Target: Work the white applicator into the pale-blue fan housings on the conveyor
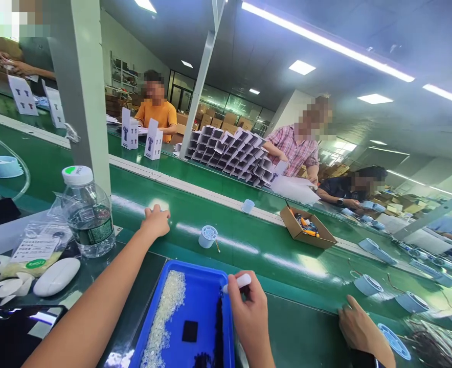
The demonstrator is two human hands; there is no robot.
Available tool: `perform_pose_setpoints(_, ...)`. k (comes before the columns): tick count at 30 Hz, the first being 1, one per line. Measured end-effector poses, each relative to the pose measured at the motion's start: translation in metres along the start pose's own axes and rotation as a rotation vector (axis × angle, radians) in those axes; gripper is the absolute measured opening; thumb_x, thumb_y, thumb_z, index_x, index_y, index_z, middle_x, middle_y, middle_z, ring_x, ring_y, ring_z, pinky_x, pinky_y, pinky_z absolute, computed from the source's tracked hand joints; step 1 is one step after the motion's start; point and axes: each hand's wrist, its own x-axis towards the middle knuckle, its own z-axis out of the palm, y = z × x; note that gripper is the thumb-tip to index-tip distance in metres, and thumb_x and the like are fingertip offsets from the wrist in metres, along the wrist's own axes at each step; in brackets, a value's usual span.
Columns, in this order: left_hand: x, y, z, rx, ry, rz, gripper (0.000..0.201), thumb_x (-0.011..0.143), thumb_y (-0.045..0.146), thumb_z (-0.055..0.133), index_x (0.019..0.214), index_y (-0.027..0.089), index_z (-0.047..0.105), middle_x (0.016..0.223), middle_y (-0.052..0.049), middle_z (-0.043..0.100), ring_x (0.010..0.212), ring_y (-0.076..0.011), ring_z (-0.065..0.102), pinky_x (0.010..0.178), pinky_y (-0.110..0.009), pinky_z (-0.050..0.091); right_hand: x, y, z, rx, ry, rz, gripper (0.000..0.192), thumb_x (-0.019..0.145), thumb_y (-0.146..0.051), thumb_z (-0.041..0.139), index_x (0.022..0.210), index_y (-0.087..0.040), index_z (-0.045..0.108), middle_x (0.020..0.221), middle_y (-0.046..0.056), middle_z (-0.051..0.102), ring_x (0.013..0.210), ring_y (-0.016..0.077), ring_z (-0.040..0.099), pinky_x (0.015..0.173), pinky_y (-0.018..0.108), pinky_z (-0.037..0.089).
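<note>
My left hand [156, 223] is stretched out over the green conveyor belt, its fingers curled closed; what they hold, if anything, is hidden. Beyond its fingertips, to the right, a light-blue round plastic part [207, 236] with a spoked top and a short wire stands on the belt. In my right hand [250, 309] is a white pen-shaped tool [243, 280], pinched over the right rim of a blue tray [164, 278]. Small clear pieces [168, 306] lie along the tray's left side. A black square [189, 331] lies in its middle, with small black pieces [219, 327] along the right wall.
A water bottle [88, 217], a white oval case [57, 276] and a labelled bag [38, 248] stand at left. A cardboard box of tools [306, 230] sits on the belt's far edge. A co-worker's hand [360, 327] rests at right, near blue housings [367, 285]. Folded cartons [229, 153] are stacked opposite.
</note>
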Motion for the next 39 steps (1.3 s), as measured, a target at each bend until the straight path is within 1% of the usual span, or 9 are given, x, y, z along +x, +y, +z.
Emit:
perform_pose_setpoints(4,0.001,0.005,-0.011,-0.037,0.046,0.054,0.034,0.07,0.025,0.053,0.103,0.019,0.06,0.111,-0.014,0.049,0.111,-0.0301,0.046,0.092,-0.039,0.037,0.002,0.003,0.0,-0.005,-0.011,0.017,0.025,0.086,-0.031,0.051,0.064,-0.021,0.044,0.058,-0.005,0.043,0.053,0.0108,0.039,0.051,0.022,0.033)
perform_pose_setpoints(8,-0.006,0.021,-0.026,-0.211,0.099,0.103,0.035,0.071,0.033,0.053,0.103,0.019,0.059,0.104,-0.011,0.052,0.097,-0.024,0.054,0.089,-0.034,0.04,0.002,0.004,0.002,0.004,-0.01,0.015,0.028,0.085,-0.032,0.051,0.061,-0.021,0.042,0.056,-0.006,0.04,0.052,0.0103,0.036,0.05,0.021,0.031)
perform_pose_setpoints(14,-0.015,0.037,-0.029,-0.414,0.109,0.194,0.046,0.069,0.039,0.055,0.109,0.018,0.053,0.11,-0.011,0.053,0.094,-0.0228,0.055,0.079,-0.03,0.043,0.002,0.0,0.002,0.058,-0.034,0.071,0.028,0.084,-0.037,0.053,0.063,-0.021,0.043,0.057,-0.006,0.041,0.053,0.011,0.037,0.051,0.022,0.033)
perform_pose_setpoints(19,-0.024,0.045,-0.033,-0.532,0.111,0.169,0.058,0.068,0.041,0.058,0.118,0.017,0.041,0.113,-0.013,0.053,0.093,-0.0219,0.056,0.075,-0.029,0.044,0.001,0.003,0.002,0.05,-0.045,0.061,0.03,0.085,-0.038,0.052,0.063,-0.021,0.042,0.057,-0.006,0.04,0.052,0.0108,0.037,0.051,0.022,0.032)
perform_pose_setpoints(24,-0.032,0.051,-0.039,-0.808,0.095,0.122,0.055,0.064,0.044,0.066,0.107,0.022,0.041,0.106,-0.009,0.054,0.077,-0.0169,0.058,0.062,-0.028,0.049,-0.001,0.009,0.005,0.011,-0.085,0.044,0.028,0.087,-0.034,0.05,0.064,-0.022,0.04,0.058,-0.006,0.04,0.053,0.0107,0.037,0.05,0.021,0.032)
perform_pose_setpoints(26,-0.036,0.055,-0.044,-1.056,-0.007,0.119,0.05,0.062,0.042,0.069,0.099,0.021,0.043,0.099,-0.007,0.056,0.073,-0.016,0.059,0.058,-0.029,0.05,-0.002,0.006,0.008,0.01,-0.138,0.011,0.026,0.088,-0.033,0.049,0.066,-0.021,0.042,0.06,-0.005,0.043,0.054,0.0111,0.039,0.052,0.022,0.034)
perform_pose_setpoints(30,-0.046,0.064,-0.057,-1.563,-0.396,0.172,0.029,0.072,0.038,0.062,0.087,0.016,0.053,0.086,-0.007,0.061,0.074,-0.0167,0.06,0.061,-0.03,0.053,-0.005,-0.003,0.01,-0.001,-0.195,-0.058,0.021,0.086,-0.03,0.05,0.067,-0.021,0.046,0.06,-0.004,0.047,0.054,0.0115,0.043,0.052,0.022,0.035)
perform_pose_setpoints(34,-0.053,0.075,-0.059,-1.787,-0.427,0.07,0.015,0.077,0.03,0.056,0.08,0.015,0.057,0.079,-0.004,0.063,0.069,-0.0124,0.058,0.061,-0.025,0.051,-0.013,-0.01,0.012,0.09,-0.161,-0.119,0.021,0.086,-0.027,0.049,0.066,-0.022,0.044,0.059,-0.004,0.047,0.054,0.0114,0.045,0.052,0.021,0.037)
perform_pose_setpoints(39,-0.056,0.083,-0.04,-1.686,-0.449,0.055,0.017,0.072,0.03,0.062,0.069,0.015,0.054,0.064,0.001,0.055,0.058,-0.0091,0.052,0.054,-0.021,0.045,-0.023,-0.006,0.028,0.15,-0.313,-0.217,0.016,0.074,-0.024,0.059,0.059,-0.02,0.053,0.054,-0.004,0.05,0.048,0.0101,0.044,0.048,0.021,0.034)
